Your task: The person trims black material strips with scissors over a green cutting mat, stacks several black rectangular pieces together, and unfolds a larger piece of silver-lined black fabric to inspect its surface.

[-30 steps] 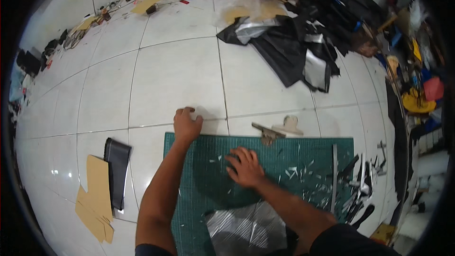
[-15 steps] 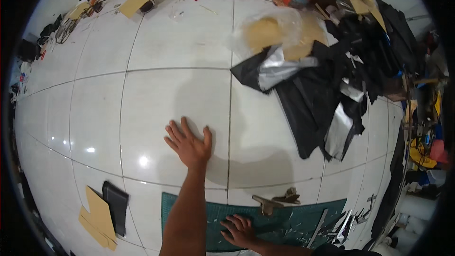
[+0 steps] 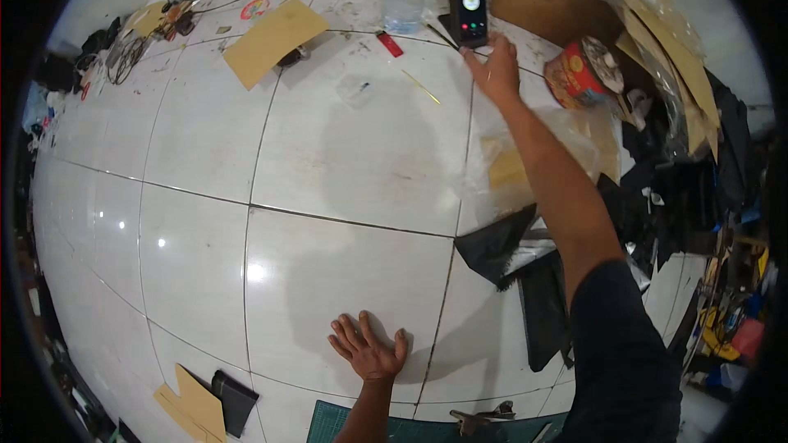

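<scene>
My left hand (image 3: 368, 351) lies flat, palm down, on the white tiled floor, its fingers spread and nothing held. My right arm stretches far forward, and my right hand (image 3: 497, 72) is at the lower edge of a dark phone (image 3: 470, 6) with a lit screen. The thumb points to the phone's lower left corner and the fingers to its lower right, apart from each other. Whether they touch it I cannot make out. The phone leans upright on a black stand (image 3: 446, 26). A clear water bottle (image 3: 405, 0) stands to its left.
A red tin (image 3: 577, 74) stands right of my right hand, beside a brown cardboard box (image 3: 538, 0). Black material scraps (image 3: 543, 312) lie below my right arm. A green cutting mat (image 3: 419, 431) with a metal clip (image 3: 483, 417) lies near me. Tan card (image 3: 275, 41) lies at far left.
My right hand has gone from the cutting mat forward to the phone. The view has shifted, bringing the phone and bottle lower in the picture. My left hand stays flat on the floor.
</scene>
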`<action>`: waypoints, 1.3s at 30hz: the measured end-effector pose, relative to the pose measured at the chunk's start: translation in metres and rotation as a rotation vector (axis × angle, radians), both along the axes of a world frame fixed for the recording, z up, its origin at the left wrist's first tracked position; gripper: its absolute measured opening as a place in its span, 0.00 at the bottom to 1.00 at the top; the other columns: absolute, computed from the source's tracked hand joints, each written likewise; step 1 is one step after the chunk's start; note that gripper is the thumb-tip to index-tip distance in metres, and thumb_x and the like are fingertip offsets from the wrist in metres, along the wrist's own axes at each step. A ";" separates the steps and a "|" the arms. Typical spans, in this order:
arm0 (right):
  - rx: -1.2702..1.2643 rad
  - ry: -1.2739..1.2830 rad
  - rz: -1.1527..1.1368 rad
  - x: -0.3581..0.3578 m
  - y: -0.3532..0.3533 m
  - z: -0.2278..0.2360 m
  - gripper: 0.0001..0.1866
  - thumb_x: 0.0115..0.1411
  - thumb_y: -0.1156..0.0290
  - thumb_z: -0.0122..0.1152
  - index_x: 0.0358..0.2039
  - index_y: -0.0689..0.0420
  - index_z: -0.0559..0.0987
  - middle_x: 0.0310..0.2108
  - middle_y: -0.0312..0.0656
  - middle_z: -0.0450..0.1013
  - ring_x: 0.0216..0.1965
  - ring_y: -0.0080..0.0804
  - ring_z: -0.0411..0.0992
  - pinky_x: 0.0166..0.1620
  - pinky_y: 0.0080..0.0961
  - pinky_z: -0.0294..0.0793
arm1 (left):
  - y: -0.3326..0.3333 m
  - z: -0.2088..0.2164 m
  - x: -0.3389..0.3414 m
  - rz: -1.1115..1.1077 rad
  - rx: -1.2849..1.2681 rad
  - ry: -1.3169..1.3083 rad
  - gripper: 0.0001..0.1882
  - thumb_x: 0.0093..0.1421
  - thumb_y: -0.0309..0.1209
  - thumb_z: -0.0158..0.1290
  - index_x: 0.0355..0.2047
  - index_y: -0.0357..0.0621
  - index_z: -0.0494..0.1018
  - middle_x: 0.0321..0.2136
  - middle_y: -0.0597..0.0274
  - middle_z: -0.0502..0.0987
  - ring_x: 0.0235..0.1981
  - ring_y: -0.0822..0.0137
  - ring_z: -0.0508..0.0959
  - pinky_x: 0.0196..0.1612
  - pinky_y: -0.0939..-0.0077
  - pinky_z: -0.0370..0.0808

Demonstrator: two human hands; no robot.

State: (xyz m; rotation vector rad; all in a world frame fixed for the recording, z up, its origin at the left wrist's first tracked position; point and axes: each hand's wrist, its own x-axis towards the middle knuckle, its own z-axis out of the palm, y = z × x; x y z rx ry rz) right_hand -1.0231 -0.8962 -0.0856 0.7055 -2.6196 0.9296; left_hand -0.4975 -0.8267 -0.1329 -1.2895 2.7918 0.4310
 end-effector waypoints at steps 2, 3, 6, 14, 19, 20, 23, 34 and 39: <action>0.005 -0.084 -0.117 -0.061 -0.024 -0.017 0.52 0.39 0.44 0.71 0.57 0.63 0.59 0.53 0.57 0.61 0.55 0.51 0.62 0.56 0.41 0.64 | -0.002 -0.003 -0.004 0.009 -0.043 0.030 0.42 0.53 0.55 0.46 0.60 0.38 0.53 0.61 0.36 0.48 0.65 0.39 0.42 0.63 0.40 0.35; 0.069 -0.188 -0.153 -0.066 -0.040 -0.023 0.56 0.36 0.42 0.72 0.58 0.63 0.58 0.54 0.58 0.61 0.56 0.51 0.62 0.56 0.42 0.63 | -0.005 -0.004 0.002 -0.004 -0.052 0.009 0.43 0.53 0.55 0.45 0.61 0.38 0.52 0.62 0.36 0.47 0.65 0.40 0.41 0.63 0.40 0.35; 0.156 -0.263 -0.108 -0.105 -0.043 -0.031 0.65 0.28 0.38 0.74 0.59 0.66 0.55 0.55 0.61 0.60 0.58 0.51 0.60 0.58 0.41 0.61 | -0.003 -0.004 0.003 -0.009 -0.045 0.007 0.43 0.53 0.55 0.46 0.61 0.39 0.52 0.62 0.36 0.46 0.65 0.40 0.41 0.62 0.38 0.35; 0.142 -0.291 -0.053 -0.086 -0.055 -0.028 0.55 0.35 0.46 0.74 0.53 0.72 0.59 0.51 0.62 0.66 0.51 0.51 0.68 0.53 0.36 0.68 | -0.004 -0.002 0.007 -0.004 -0.030 0.000 0.41 0.53 0.55 0.46 0.59 0.38 0.56 0.61 0.34 0.50 0.65 0.39 0.44 0.63 0.41 0.38; 0.189 -0.381 -0.197 -0.043 -0.040 -0.021 0.49 0.36 0.50 0.73 0.50 0.70 0.60 0.49 0.60 0.66 0.50 0.51 0.68 0.53 0.38 0.69 | -0.003 -0.002 0.007 -0.019 -0.062 0.058 0.39 0.54 0.54 0.46 0.57 0.36 0.59 0.60 0.34 0.51 0.65 0.39 0.46 0.63 0.40 0.38; 0.212 -0.381 -0.194 -0.031 -0.034 -0.021 0.48 0.36 0.50 0.72 0.50 0.70 0.60 0.49 0.60 0.66 0.50 0.51 0.68 0.52 0.38 0.69 | -0.003 -0.002 0.005 -0.026 -0.068 0.078 0.39 0.54 0.54 0.46 0.57 0.35 0.59 0.60 0.33 0.51 0.64 0.38 0.46 0.63 0.40 0.38; 0.194 -0.438 -0.230 0.018 -0.021 -0.019 0.47 0.36 0.52 0.72 0.50 0.67 0.60 0.48 0.59 0.65 0.50 0.52 0.67 0.52 0.40 0.69 | -0.006 0.004 0.004 -0.015 -0.051 0.063 0.40 0.54 0.54 0.46 0.58 0.34 0.59 0.60 0.33 0.52 0.64 0.38 0.46 0.63 0.41 0.37; 0.213 -0.417 0.018 0.267 0.010 0.001 0.43 0.35 0.65 0.71 0.51 0.63 0.59 0.40 0.54 0.67 0.40 0.50 0.69 0.46 0.42 0.67 | -0.004 0.003 0.005 0.004 -0.055 0.077 0.41 0.52 0.54 0.49 0.60 0.41 0.56 0.61 0.38 0.51 0.65 0.40 0.45 0.63 0.41 0.38; 0.060 -0.405 0.102 0.334 0.050 -0.006 0.42 0.34 0.69 0.71 0.50 0.63 0.60 0.40 0.51 0.67 0.42 0.47 0.67 0.49 0.40 0.62 | -0.003 0.000 0.006 0.008 -0.069 0.098 0.42 0.52 0.53 0.51 0.60 0.41 0.55 0.62 0.38 0.50 0.65 0.40 0.45 0.63 0.41 0.39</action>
